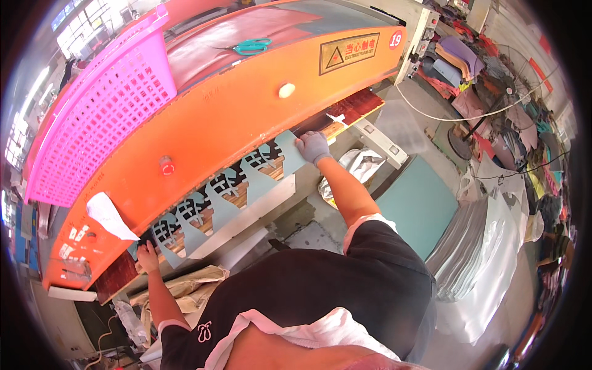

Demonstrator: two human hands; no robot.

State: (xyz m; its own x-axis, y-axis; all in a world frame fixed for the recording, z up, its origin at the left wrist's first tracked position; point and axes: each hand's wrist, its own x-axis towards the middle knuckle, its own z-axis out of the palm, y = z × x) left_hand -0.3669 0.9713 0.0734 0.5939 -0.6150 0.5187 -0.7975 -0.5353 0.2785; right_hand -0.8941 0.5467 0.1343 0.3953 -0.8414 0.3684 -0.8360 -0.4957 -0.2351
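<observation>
1. Pink plastic lattice basket (105,117): on the top of the large orange press machine (234,117), upper left, near its edge.
2. Left hand (147,256), bare: fingers bent onto the left end of the pale blue-green cut-out sheet (228,191); how firmly it grips cannot be told.
3. Sheet: lies along the narrow slot beneath the machine's overhang, on the wooden bed (345,114); its far edge is hidden.
4. Right hand (313,147), grey-gloved: closed on the sheet's right end.
5. Teal scissors (251,45): on the machine's top.
</observation>
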